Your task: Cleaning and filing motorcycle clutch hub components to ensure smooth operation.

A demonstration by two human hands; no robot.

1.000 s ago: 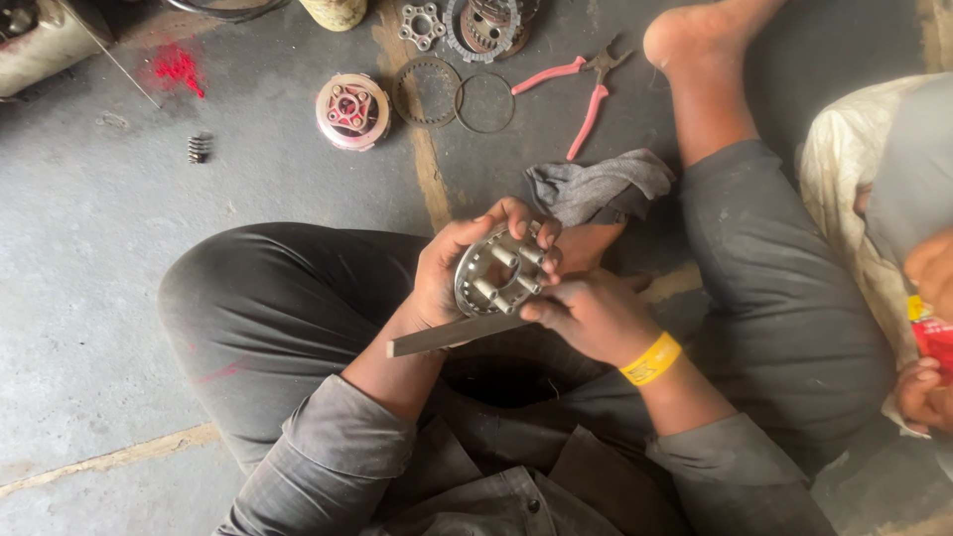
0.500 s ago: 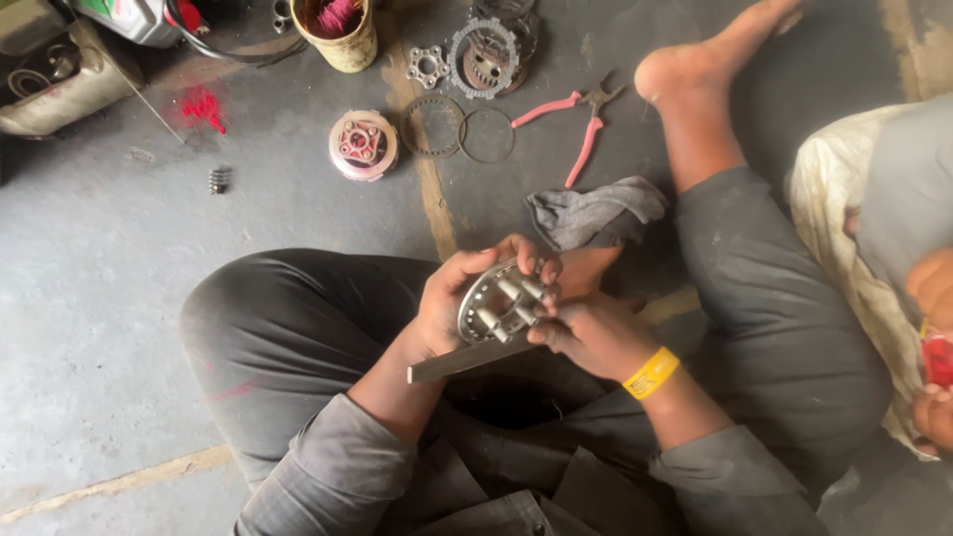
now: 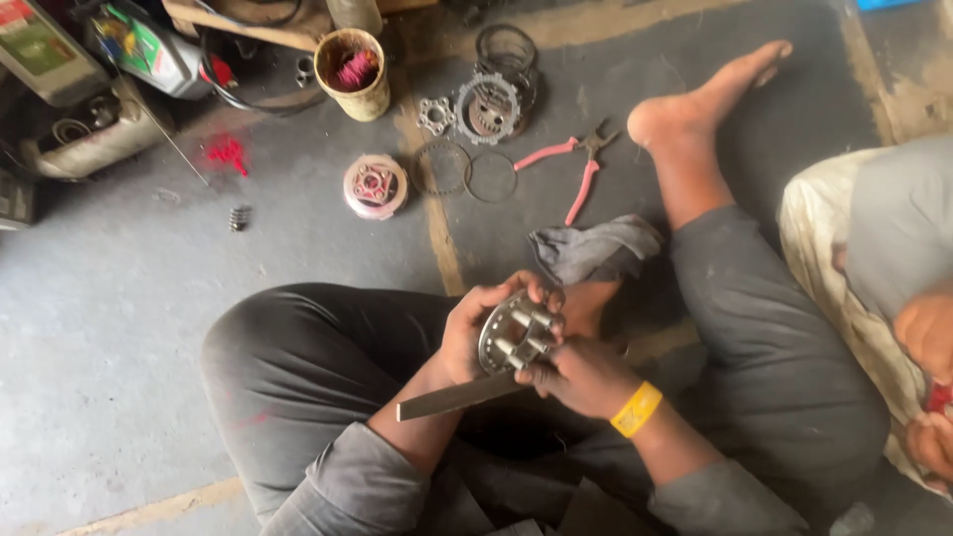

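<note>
Hub unmoved between both hands

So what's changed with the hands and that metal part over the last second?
Nothing was picked up or let go. The left hand still grips the round metal part, and the right hand still holds the flat metal bar against it. Only the camera view shifted.

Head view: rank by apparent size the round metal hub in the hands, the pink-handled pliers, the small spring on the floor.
1. Pink-handled pliers and round metal hub: look alike in span, and the hub sits nearer the camera, so unranked.
2. Small spring: clearly smallest.
</note>
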